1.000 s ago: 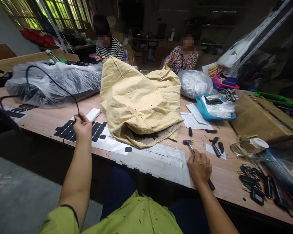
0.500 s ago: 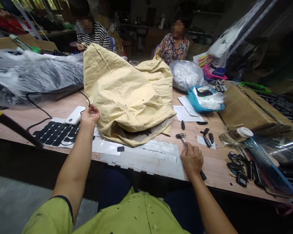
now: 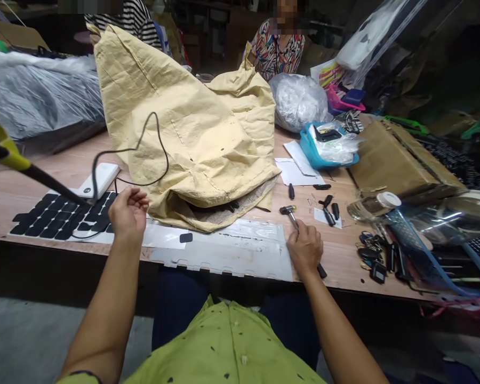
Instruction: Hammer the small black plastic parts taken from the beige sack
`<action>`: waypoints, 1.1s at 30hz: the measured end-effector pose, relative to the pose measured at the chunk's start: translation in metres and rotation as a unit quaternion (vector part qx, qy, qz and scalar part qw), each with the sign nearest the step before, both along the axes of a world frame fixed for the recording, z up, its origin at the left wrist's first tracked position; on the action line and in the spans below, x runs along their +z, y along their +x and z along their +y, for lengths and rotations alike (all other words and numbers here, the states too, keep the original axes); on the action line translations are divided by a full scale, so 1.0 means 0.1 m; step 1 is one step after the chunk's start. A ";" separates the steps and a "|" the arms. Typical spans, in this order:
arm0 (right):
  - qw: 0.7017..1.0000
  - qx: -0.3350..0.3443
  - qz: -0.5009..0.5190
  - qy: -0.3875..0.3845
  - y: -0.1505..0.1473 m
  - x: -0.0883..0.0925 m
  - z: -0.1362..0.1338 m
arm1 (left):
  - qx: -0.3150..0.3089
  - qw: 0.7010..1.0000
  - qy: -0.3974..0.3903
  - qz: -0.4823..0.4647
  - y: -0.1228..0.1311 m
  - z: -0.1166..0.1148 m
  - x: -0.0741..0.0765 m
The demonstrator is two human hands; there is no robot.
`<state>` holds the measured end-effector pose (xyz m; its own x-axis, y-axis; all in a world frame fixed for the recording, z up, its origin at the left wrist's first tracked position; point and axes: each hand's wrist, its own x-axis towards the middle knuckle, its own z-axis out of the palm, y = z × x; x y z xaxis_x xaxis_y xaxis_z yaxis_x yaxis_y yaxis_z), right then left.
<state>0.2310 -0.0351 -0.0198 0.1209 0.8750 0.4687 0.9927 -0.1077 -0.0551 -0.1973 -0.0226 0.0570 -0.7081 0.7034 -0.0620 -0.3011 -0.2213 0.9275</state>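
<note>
My left hand point(image 3: 130, 210) is palm up over the table's near side, its fingers loosely curled and apart, with nothing visible in them. Just beyond it a black cable point(image 3: 167, 156) loops across the front of a large cream cloth sack point(image 3: 200, 133). A white power bank point(image 3: 109, 173) and a sheet of black stickers point(image 3: 50, 213) lie to the left. My right hand point(image 3: 306, 246) grips a small hammer point(image 3: 288, 209) by its handle at the table edge; the head points away from me. Between the hands lies a pale plastic sheet point(image 3: 240, 250) with one black sticker point(image 3: 186, 238) near it.
Several black key-fob-like pieces point(image 3: 328, 216) lie beyond the hammer. At right are a blue basket point(image 3: 310, 152), a cardboard box point(image 3: 396, 160), a clear jar point(image 3: 364, 210) and keys point(image 3: 370, 248). A yellow-black pole point(image 3: 44, 176) crosses the left. Two people sit across the table.
My left hand has come away from the cable and drawn back toward me. The cable's loop now hangs farther right across the sack. My right hand keeps the hammer. The view has tilted down.
</note>
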 end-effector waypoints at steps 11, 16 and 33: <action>1.000 -0.004 0.016 -0.004 -0.02 0.01 0.01 | -0.313 0.831 -0.098 0.450 1.18 -0.52 -0.15; 1.000 -0.005 0.014 0.004 -0.04 -0.01 0.02 | -0.233 0.735 -0.158 0.617 0.93 -0.07 -0.29; 1.000 -0.014 0.011 -0.010 -0.07 0.01 0.04 | -0.332 0.636 -0.089 0.691 1.17 -0.18 -0.30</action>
